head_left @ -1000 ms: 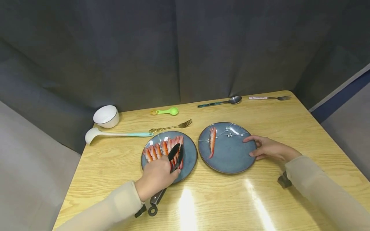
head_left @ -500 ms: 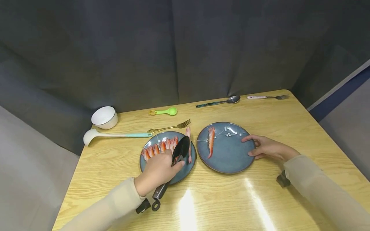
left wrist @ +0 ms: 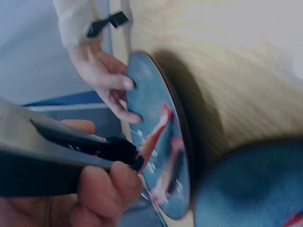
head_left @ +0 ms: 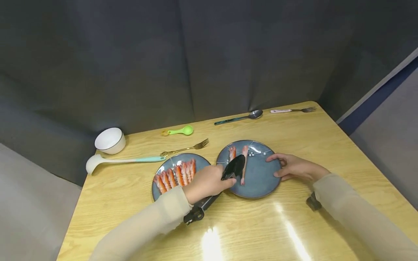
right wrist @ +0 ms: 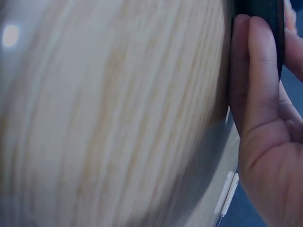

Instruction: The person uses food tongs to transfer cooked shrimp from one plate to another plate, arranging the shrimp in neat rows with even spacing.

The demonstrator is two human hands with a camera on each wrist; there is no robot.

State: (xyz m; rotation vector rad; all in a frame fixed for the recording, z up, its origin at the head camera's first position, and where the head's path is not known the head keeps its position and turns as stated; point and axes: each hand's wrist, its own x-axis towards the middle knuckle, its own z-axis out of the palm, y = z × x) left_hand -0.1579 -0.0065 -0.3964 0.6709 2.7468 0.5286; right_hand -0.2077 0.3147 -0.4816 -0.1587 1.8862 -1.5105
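Observation:
My left hand grips black tongs above the right blue plate. A shrimp is at the tongs' tips, over that plate; in the left wrist view the same shrimp slants from the tips. Another shrimp lies at the plate's left side, partly covered by the tongs. My right hand pinches the plate's right rim, thumb above; in the right wrist view its fingers are under the rim. Several shrimp lie in a row on the left blue plate, partly hidden by my left hand.
Behind the plates lie a gold fork, a green measuring spoon, a dark spoon and a fork with a pale handle. A ladle and white bowl are at left. A dark curtain hangs behind the table.
My left hand has lifted a shrimp off the left plate with the tongs and carried it right, over the right plate. My right hand keeps its hold on the rim.

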